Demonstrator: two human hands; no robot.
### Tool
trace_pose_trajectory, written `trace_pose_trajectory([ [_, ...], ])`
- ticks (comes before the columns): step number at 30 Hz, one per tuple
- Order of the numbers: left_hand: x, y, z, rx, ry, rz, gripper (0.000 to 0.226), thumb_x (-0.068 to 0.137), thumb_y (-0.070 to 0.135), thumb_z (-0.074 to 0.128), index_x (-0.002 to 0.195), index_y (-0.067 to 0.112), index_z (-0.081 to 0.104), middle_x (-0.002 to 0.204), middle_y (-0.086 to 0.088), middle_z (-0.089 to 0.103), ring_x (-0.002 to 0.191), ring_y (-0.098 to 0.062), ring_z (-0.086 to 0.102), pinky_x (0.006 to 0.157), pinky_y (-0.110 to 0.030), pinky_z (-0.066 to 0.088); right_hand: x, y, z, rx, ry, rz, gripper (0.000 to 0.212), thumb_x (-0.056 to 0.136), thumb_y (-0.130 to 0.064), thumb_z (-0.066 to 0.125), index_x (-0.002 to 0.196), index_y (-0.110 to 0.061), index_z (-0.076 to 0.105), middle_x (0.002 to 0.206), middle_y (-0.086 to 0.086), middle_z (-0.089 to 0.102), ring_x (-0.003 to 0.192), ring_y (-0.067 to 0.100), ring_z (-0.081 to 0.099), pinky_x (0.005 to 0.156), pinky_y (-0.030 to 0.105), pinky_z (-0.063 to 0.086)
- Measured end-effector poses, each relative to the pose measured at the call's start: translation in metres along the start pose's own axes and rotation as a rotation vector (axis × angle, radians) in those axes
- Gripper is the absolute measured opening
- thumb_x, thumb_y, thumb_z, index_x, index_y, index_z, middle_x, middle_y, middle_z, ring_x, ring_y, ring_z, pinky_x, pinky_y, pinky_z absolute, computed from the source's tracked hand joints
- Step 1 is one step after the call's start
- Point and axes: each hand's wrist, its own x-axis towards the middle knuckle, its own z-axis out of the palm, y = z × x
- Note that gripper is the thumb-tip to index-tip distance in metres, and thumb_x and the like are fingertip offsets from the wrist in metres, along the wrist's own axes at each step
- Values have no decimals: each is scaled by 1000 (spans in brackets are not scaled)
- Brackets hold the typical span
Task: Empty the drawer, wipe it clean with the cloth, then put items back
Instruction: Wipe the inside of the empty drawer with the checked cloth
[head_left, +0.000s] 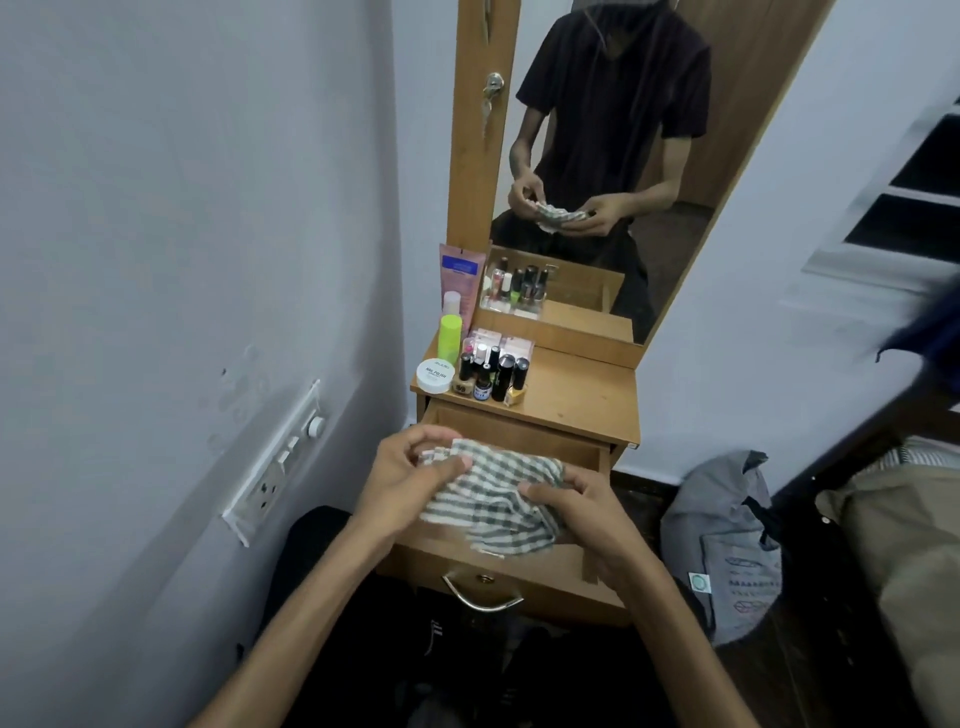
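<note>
Head view: checked cloth (493, 499) bunched between both hands, above the open drawer (519, 564). Left hand (410, 475) pinches the cloth's left end, fingers curled round it. Right hand (566, 506) grips the right end, thumb on top. Cosmetics bottles (491, 371) stand on the dresser top (576, 397), behind the drawer.
</note>
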Motion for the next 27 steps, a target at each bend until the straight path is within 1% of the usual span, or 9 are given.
trace_pose_trajectory([
  [5, 33, 40, 32, 79, -109, 92, 37, 79, 2, 80, 111, 17, 70, 107, -2, 73, 86, -17, 75, 78, -33, 62, 11, -26, -37, 106, 99, -72, 19, 92, -12, 73, 111, -6, 73, 100, 12, 80, 88, 26, 78, 73, 32, 61],
  [8, 61, 60, 59, 179, -137, 177, 41, 81, 0, 77, 116, 18, 66, 107, 4, 72, 85, -2, 72, 77, -25, 60, 25, -42, -59, 220, 222, -81, 13, 91, -7, 72, 105, -6, 73, 91, 9, 80, 78, 21, 77, 64, 29, 62],
  [12, 95, 78, 97, 340, -138, 300, 45, 83, 6, 73, 124, 21, 62, 113, 11, 64, 83, 12, 65, 68, -12, 55, 46, -59, -85, 346, 344, -80, 14, 91, -4, 70, 103, -11, 73, 85, 4, 80, 73, 15, 77, 62, 30, 64],
  [15, 119, 86, 126, 457, -119, 376, 46, 83, 9, 70, 127, 20, 61, 110, 9, 65, 88, 3, 62, 80, -21, 54, 63, -68, -100, 387, 406, -101, 14, 92, -3, 68, 101, -13, 73, 81, 0, 80, 71, 11, 76, 61, 28, 63],
  [17, 132, 87, 142, 540, -108, 420, 49, 82, 12, 68, 130, 18, 60, 121, 3, 64, 105, -8, 59, 93, -28, 51, 75, -71, -108, 406, 453, -98, 13, 92, -3, 68, 97, -14, 72, 80, 0, 79, 71, 12, 75, 57, 26, 62],
  [19, 144, 86, 156, 621, -109, 428, 53, 83, 14, 68, 135, 16, 57, 135, -1, 58, 121, -15, 53, 98, -27, 43, 91, -70, -116, 407, 502, -66, 11, 90, -3, 69, 94, -12, 71, 82, 4, 78, 72, 16, 74, 53, 27, 59],
  [22, 159, 80, 173, 677, -139, 408, 51, 82, 18, 68, 132, 17, 61, 134, -2, 58, 122, -18, 53, 101, -34, 45, 119, -63, -125, 411, 563, 24, 8, 87, 0, 68, 91, -6, 69, 84, 12, 73, 72, 23, 71, 50, 28, 59],
  [24, 167, 75, 183, 695, -169, 372, 47, 80, 17, 67, 128, 17, 64, 132, -3, 61, 119, -18, 57, 99, -38, 49, 137, -59, -130, 415, 587, 61, 8, 87, 2, 65, 92, -3, 69, 82, 14, 71, 71, 25, 70, 48, 28, 59],
  [27, 177, 67, 195, 666, -185, 335, 41, 83, 15, 66, 123, 16, 66, 127, -3, 64, 107, -14, 60, 82, -26, 50, 158, -55, -135, 478, 626, 64, 12, 86, 3, 65, 97, -1, 68, 83, 14, 71, 71, 24, 70, 51, 30, 61],
])
